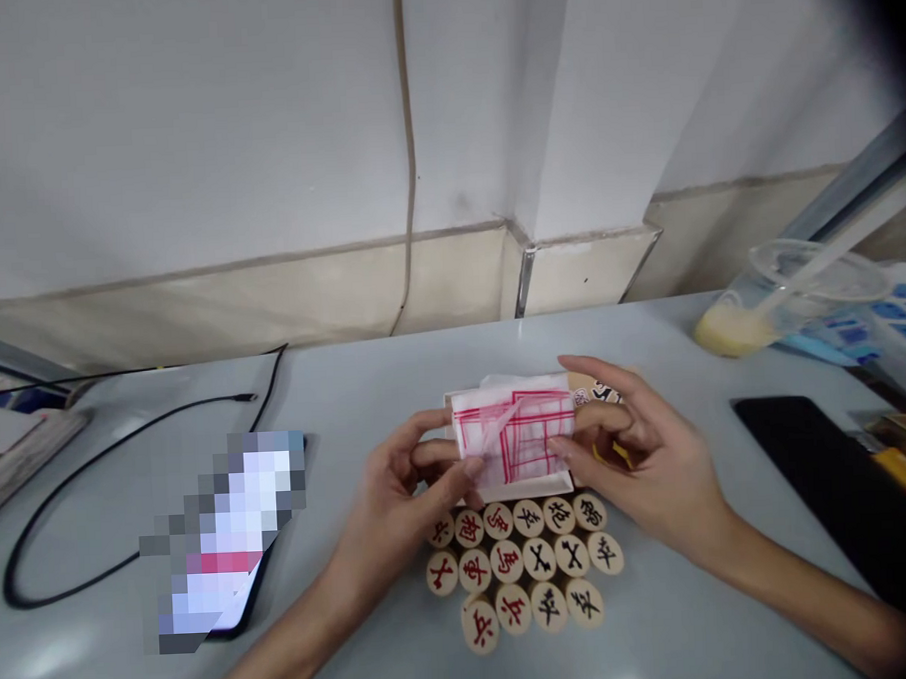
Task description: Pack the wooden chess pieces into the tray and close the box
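Both of my hands hold a folded white sheet with red grid lines (pixel 518 432) above the grey table (pixel 395 382). My left hand (pixel 400 502) pinches its lower left edge and my right hand (pixel 639 462) pinches its right edge. Behind the sheet a small box (pixel 594 388) shows partly under my right fingers. Just below the sheet several round wooden Chinese chess pieces (pixel 524 567) with red and black characters lie in rows on the table.
A phone with a blurred screen (pixel 225 535) lies at the left, with a black cable (pixel 91 475) looped beside it. A plastic cup with yellow liquid and a straw (pixel 789 300) lies at the back right. A dark flat object (pixel 842 488) sits at the right edge.
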Tool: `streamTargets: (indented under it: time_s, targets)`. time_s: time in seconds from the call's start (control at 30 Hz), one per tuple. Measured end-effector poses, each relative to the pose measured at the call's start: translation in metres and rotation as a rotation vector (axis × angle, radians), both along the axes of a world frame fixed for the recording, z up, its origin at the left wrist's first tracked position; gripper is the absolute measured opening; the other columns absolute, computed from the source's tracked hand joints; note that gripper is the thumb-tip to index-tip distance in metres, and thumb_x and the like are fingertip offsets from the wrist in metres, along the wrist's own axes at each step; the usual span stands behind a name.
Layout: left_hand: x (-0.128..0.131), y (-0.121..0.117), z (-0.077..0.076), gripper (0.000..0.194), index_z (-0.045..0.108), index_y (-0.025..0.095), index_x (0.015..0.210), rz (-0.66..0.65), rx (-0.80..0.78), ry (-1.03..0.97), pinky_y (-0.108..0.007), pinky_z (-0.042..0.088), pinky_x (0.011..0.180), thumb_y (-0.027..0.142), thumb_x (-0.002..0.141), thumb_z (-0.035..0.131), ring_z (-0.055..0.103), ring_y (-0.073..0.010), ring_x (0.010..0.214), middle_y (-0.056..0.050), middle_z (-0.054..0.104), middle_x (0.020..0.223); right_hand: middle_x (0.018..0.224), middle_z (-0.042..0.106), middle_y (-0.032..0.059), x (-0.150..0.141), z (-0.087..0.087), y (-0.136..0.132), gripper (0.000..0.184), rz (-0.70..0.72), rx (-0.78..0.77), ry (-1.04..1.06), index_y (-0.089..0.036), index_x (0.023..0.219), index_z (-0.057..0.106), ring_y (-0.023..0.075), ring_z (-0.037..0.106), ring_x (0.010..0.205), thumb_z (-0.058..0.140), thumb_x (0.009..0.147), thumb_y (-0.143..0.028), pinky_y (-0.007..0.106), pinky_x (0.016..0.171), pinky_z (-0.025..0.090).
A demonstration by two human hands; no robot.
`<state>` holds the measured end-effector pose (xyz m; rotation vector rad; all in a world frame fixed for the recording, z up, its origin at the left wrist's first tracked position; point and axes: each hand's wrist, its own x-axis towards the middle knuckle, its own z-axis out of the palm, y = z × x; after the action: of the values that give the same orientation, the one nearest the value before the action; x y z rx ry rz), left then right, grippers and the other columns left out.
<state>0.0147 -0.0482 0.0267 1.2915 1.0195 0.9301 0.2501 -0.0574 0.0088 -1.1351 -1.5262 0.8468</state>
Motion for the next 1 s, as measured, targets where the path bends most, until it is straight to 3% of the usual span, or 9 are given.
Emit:
streamTargets:
  time_s: [0.1, 0.2, 0.3, 0.4, 0.53, 0.7, 0.83, 0.9, 1.0]
  targets:
    - [-0.002, 0.003, -0.002, 0.016, 0.067, 0.018, 0.088, 0.036, 0.083, 0.062, -0.027, 0.048, 0.060, 0.034, 0.091, 0.068, 0.062, -0.0139, 0.062, -0.002, 0.068, 0.068, 0.075, 0.065, -0.0031, 0.000, -0.002, 0.001, 0.049, -0.002, -0.020, 0.039, -0.028, 0.131, 0.057, 0.0105, 0.053, 0.057, 0.075, 0.085, -0.031, 0.024, 0.048, 0.042]
    - [-0.005, 0.006, -0.003, 0.014, 0.070, 0.019, 0.084, 0.099, 0.222, 0.150, -0.026, 0.044, 0.060, 0.032, 0.090, 0.069, 0.056, -0.0131, 0.067, -0.002, 0.064, 0.073, 0.071, 0.061, -0.0029, 0.001, -0.003, 0.003, 0.015, -0.010, 0.028, -0.017, -0.024, 0.094, 0.067, 0.0092, 0.051, 0.055, 0.076, 0.084, -0.030, 0.024, 0.047, 0.039]
    - [-0.007, 0.005, -0.004, 0.014, 0.072, 0.019, 0.081, 0.151, 0.357, 0.254, -0.024, 0.036, 0.056, 0.030, 0.090, 0.070, 0.044, -0.0105, 0.062, 0.002, 0.050, 0.067, 0.059, 0.049, -0.0055, 0.004, -0.002, 0.004, 0.013, -0.024, 0.143, -0.140, -0.023, 0.077, 0.065, 0.0079, 0.042, 0.051, 0.073, 0.086, -0.026, 0.025, 0.046, 0.033]
    - [-0.008, 0.002, -0.002, 0.019, 0.072, 0.020, 0.086, 0.107, 0.332, 0.272, -0.024, 0.035, 0.054, 0.032, 0.097, 0.062, 0.044, -0.0097, 0.059, 0.002, 0.055, 0.066, 0.063, 0.057, -0.0049, 0.009, -0.002, 0.002, 0.005, -0.026, 0.190, -0.142, -0.024, 0.093, 0.070, 0.0080, 0.048, 0.051, 0.066, 0.092, -0.023, 0.025, 0.049, 0.038]
    - [-0.011, -0.001, 0.001, 0.029, 0.076, 0.022, 0.103, 0.044, 0.280, 0.212, -0.024, 0.042, 0.058, 0.036, 0.104, 0.050, 0.054, -0.0105, 0.065, -0.002, 0.071, 0.088, 0.077, 0.069, -0.0017, 0.012, -0.001, -0.001, 0.024, 0.053, 0.185, -0.119, -0.027, 0.107, 0.072, 0.0102, 0.059, 0.062, 0.050, 0.101, -0.025, 0.027, 0.057, 0.045]
    - [-0.013, -0.001, 0.000, 0.031, 0.078, 0.023, 0.105, 0.040, 0.310, 0.215, -0.024, 0.043, 0.059, 0.036, 0.104, 0.050, 0.058, -0.0112, 0.066, -0.001, 0.067, 0.073, 0.079, 0.069, -0.0038, 0.005, -0.001, -0.001, 0.015, -0.056, 0.232, -0.158, -0.029, 0.101, 0.071, 0.0092, 0.059, 0.065, 0.067, 0.090, -0.020, 0.024, 0.058, 0.045]
    - [-0.010, 0.000, -0.001, 0.029, 0.077, 0.024, 0.107, 0.063, 0.322, 0.215, -0.022, 0.045, 0.060, 0.036, 0.104, 0.050, 0.059, -0.0097, 0.064, 0.000, 0.067, 0.072, 0.081, 0.068, -0.0039, 0.000, -0.003, 0.002, 0.034, -0.026, 0.077, -0.030, -0.028, 0.120, 0.061, 0.0090, 0.057, 0.062, 0.070, 0.088, -0.022, 0.023, 0.052, 0.043]
    - [-0.007, 0.000, 0.000, 0.028, 0.070, 0.026, 0.122, 0.082, 0.296, 0.160, -0.021, 0.046, 0.057, 0.037, 0.103, 0.052, 0.060, -0.0090, 0.063, 0.001, 0.068, 0.079, 0.079, 0.067, -0.0040, -0.001, -0.003, 0.003, 0.045, 0.009, 0.005, 0.023, -0.028, 0.130, 0.057, 0.0090, 0.055, 0.060, 0.071, 0.088, -0.025, 0.023, 0.051, 0.043]
    - [-0.004, 0.001, 0.000, 0.048, 0.048, 0.031, 0.145, 0.065, 0.221, 0.052, -0.020, 0.045, 0.052, 0.037, 0.099, 0.060, 0.061, -0.0083, 0.060, 0.000, 0.070, 0.094, 0.078, 0.068, -0.0029, -0.001, -0.003, 0.004, 0.040, 0.000, -0.028, 0.029, -0.027, 0.127, 0.062, 0.0091, 0.056, 0.062, 0.071, 0.088, -0.028, 0.023, 0.053, 0.044]
